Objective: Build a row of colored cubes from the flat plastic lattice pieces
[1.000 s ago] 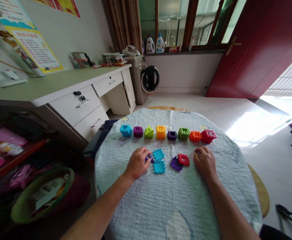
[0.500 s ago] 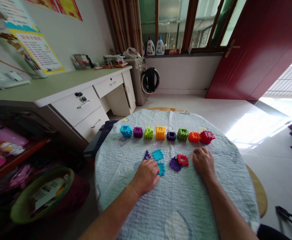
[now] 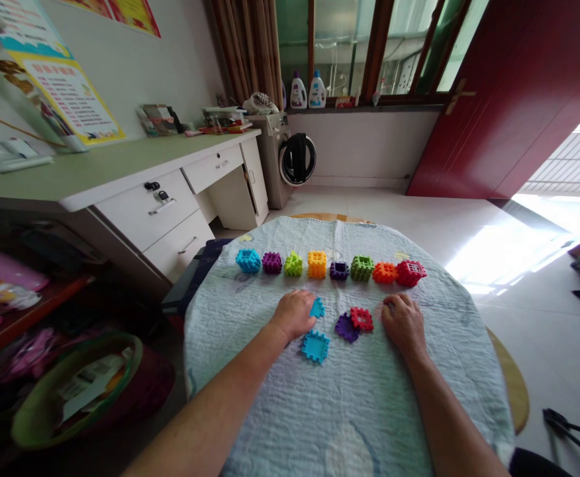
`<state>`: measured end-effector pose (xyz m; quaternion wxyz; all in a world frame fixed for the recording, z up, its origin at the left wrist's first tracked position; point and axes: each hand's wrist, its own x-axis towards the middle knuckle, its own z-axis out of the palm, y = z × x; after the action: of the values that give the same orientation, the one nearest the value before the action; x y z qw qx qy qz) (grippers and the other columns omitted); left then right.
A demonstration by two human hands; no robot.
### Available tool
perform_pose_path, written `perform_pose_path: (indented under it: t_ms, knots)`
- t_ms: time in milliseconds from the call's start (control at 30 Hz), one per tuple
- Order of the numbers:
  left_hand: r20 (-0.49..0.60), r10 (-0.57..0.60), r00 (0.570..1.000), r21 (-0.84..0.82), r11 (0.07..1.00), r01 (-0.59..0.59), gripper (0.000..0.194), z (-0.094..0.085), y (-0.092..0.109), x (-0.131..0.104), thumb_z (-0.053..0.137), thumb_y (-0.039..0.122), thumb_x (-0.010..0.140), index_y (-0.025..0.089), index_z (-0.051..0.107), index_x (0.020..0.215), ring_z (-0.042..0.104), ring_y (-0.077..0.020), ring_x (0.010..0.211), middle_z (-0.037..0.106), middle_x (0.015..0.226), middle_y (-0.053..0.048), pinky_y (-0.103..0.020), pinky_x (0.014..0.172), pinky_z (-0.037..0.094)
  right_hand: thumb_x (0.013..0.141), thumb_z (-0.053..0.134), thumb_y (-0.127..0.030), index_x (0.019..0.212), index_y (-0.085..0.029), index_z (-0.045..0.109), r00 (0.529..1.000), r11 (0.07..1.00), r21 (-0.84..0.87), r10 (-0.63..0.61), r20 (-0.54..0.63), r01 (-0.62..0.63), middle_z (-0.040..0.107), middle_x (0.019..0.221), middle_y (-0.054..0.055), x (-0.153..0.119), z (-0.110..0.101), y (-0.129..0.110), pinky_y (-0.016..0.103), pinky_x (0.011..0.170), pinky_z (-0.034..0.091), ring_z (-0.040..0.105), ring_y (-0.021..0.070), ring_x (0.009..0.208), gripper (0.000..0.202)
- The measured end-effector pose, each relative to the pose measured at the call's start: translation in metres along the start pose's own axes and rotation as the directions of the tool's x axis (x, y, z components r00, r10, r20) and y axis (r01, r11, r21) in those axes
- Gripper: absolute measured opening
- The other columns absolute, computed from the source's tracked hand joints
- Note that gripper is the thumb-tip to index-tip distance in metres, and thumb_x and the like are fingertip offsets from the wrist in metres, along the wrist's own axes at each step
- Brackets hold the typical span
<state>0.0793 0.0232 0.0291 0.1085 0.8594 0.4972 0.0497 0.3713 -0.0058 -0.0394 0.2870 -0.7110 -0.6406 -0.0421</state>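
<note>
My left hand (image 3: 296, 314) is closed, its fingertips on the left part of a light-blue square interlocking plate (image 3: 317, 307). Below it lies a second light-blue plate (image 3: 315, 346), flat on the cloth. To the right, a red plate (image 3: 361, 319) with a window grid partly overlaps a purple plate (image 3: 345, 328). My right hand (image 3: 403, 319) rests on the cloth beside the red plate with its fingers curled under; a small dark spot shows at the fingertips, too unclear to name. The purple triangular piece is hidden behind my left hand.
Several built block shapes stand in a row across the table, from a blue one (image 3: 248, 261) through a yellow one (image 3: 316, 264) to a red one (image 3: 410, 272). A pale-blue cloth (image 3: 369, 411) covers the round table. A bin (image 3: 91, 391) stands at lower left, a desk (image 3: 121, 165) beyond.
My left hand has moved forward from the lower blue plate to the upper one. The lower plate has shifted slightly toward me and turned. My right hand stays in place.
</note>
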Motion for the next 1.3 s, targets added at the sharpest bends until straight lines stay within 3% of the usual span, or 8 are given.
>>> perform_pose_path:
  t_ms: [133, 300, 500, 633, 833, 1033, 1167, 1300]
  knots:
    - [-0.026, 0.012, 1.0, -0.074, 0.997, -0.014, 0.015, -0.009, -0.001, -0.001, 0.057, 0.028, 0.08, 0.02, 0.068, 0.088, 0.066, -0.0241, 0.087, 0.071, 0.09, -0.007, -0.032, 0.079, 0.048, 0.082, 0.05, -0.028, 0.087, -0.021, 0.065, 1.0, 1.0, -0.004, 0.004, 0.009, -0.004, 0.064, 0.096, 0.007, 0.001, 0.001, 0.001, 0.036, 0.081, 0.037, 0.052, 0.0227, 0.087, 0.017]
    - [-0.004, 0.021, 1.0, -0.26, 0.965, -0.021, 0.032, -0.009, -0.009, 0.006, 0.036, 0.028, 0.095, 0.02, 0.063, 0.08, 0.062, -0.0166, 0.072, 0.066, 0.074, -0.002, -0.027, 0.07, 0.044, 0.082, 0.05, -0.028, 0.087, -0.021, 0.065, 1.0, 1.0, -0.004, 0.01, 0.017, -0.01, 0.063, 0.096, 0.007, 0.001, 0.002, 0.002, 0.036, 0.082, 0.038, 0.052, 0.0228, 0.089, 0.018]
    - [-0.009, -0.064, 0.998, -0.228, 0.972, 0.061, 0.021, 0.003, -0.012, 0.017, 0.046, 0.03, 0.093, 0.019, 0.063, 0.096, 0.06, -0.0208, 0.092, 0.067, 0.092, -0.005, -0.032, 0.085, 0.045, 0.082, 0.05, -0.027, 0.087, -0.021, 0.066, 1.0, 1.0, 0.006, 0.012, 0.014, -0.012, 0.064, 0.095, 0.008, 0.001, 0.0, 0.0, 0.036, 0.081, 0.038, 0.053, 0.0227, 0.088, 0.018]
    - [-0.036, -0.1, 0.994, -0.174, 0.98, 0.092, 0.025, 0.006, -0.013, 0.024, 0.047, 0.033, 0.093, 0.016, 0.065, 0.088, 0.058, -0.0224, 0.1, 0.063, 0.102, -0.01, -0.036, 0.096, 0.043, 0.082, 0.05, -0.027, 0.087, -0.02, 0.066, 1.0, 1.0, -0.002, 0.014, 0.011, -0.014, 0.064, 0.096, 0.008, 0.001, 0.0, 0.0, 0.036, 0.081, 0.038, 0.052, 0.0225, 0.088, 0.018]
    - [0.115, -0.013, 0.993, -0.194, 0.98, 0.035, 0.024, 0.004, -0.013, 0.025, 0.054, 0.037, 0.089, 0.017, 0.066, 0.087, 0.06, -0.0207, 0.093, 0.063, 0.092, -0.006, -0.03, 0.088, 0.047, 0.082, 0.05, -0.027, 0.088, -0.02, 0.066, 0.999, 1.0, -0.012, 0.026, 0.021, -0.026, 0.064, 0.096, 0.007, 0.001, 0.001, 0.0, 0.035, 0.081, 0.037, 0.051, 0.0221, 0.088, 0.018]
    - [-0.128, -0.099, 0.987, -0.079, 0.993, 0.089, 0.069, 0.019, -0.018, 0.007, 0.068, 0.046, 0.08, 0.016, 0.042, 0.137, 0.055, -0.0278, 0.116, 0.056, 0.121, -0.013, -0.038, 0.099, 0.045, 0.082, 0.05, -0.027, 0.087, -0.02, 0.066, 1.0, 1.0, -0.006, 0.019, 0.016, -0.019, 0.064, 0.096, 0.008, 0.001, 0.002, 0.001, 0.035, 0.081, 0.037, 0.052, 0.0221, 0.088, 0.018]
    - [-0.216, 0.018, 0.976, -0.053, 0.998, -0.03, 0.06, 0.027, -0.035, -0.008, 0.062, 0.043, 0.087, 0.019, 0.042, 0.138, 0.054, -0.028, 0.117, 0.056, 0.123, -0.013, -0.042, 0.1, 0.044, 0.082, 0.05, -0.027, 0.087, -0.02, 0.066, 1.0, 1.0, -0.009, 0.017, 0.011, -0.017, 0.064, 0.096, 0.007, 0.001, 0.001, 0.001, 0.035, 0.08, 0.036, 0.051, 0.022, 0.086, 0.018]
    - [-0.333, 0.025, 0.943, -0.096, 0.994, -0.06, 0.04, 0.015, -0.033, -0.028, 0.053, 0.034, 0.092, 0.019, 0.051, 0.13, 0.053, -0.0267, 0.117, 0.059, 0.124, -0.012, -0.044, 0.105, 0.04, 0.082, 0.05, -0.027, 0.087, -0.02, 0.066, 1.0, 1.0, -0.021, 0.023, 0.011, -0.023, 0.063, 0.096, 0.007, 0.001, 0.001, 0.0, 0.035, 0.08, 0.036, 0.051, 0.0218, 0.086, 0.018]
